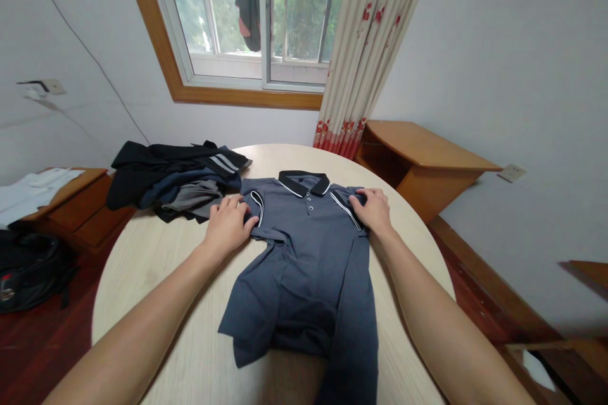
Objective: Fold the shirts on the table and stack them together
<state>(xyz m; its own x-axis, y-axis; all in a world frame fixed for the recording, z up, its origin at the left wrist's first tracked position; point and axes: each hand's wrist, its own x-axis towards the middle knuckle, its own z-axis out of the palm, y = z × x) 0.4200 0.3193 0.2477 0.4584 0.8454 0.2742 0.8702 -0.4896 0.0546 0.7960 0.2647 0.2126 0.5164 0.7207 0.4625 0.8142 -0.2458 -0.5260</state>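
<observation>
A dark grey polo shirt point(313, 247) lies front up on the round table, with a black collar edged in white and several small buttons. Both sleeves, trimmed in black and white, are turned inward over the chest. My left hand point(228, 223) grips the folded edge at the left shoulder, its thumb beside the sleeve cuff. At the opposite shoulder, my right hand point(374, 210) has its thumb and fingers closed on the other folded edge. Wrinkles cross the lower body of the shirt, and its bottom right part stretches toward me past the picture's edge.
Dark clothes point(175, 177) are heaped at the back left of the round table point(147, 278). A wooden desk point(422, 145) stands behind it on the right, beside a curtain point(370, 44). Papers lie on a wooden cabinet point(90, 202) at left, above a black backpack point(33, 272).
</observation>
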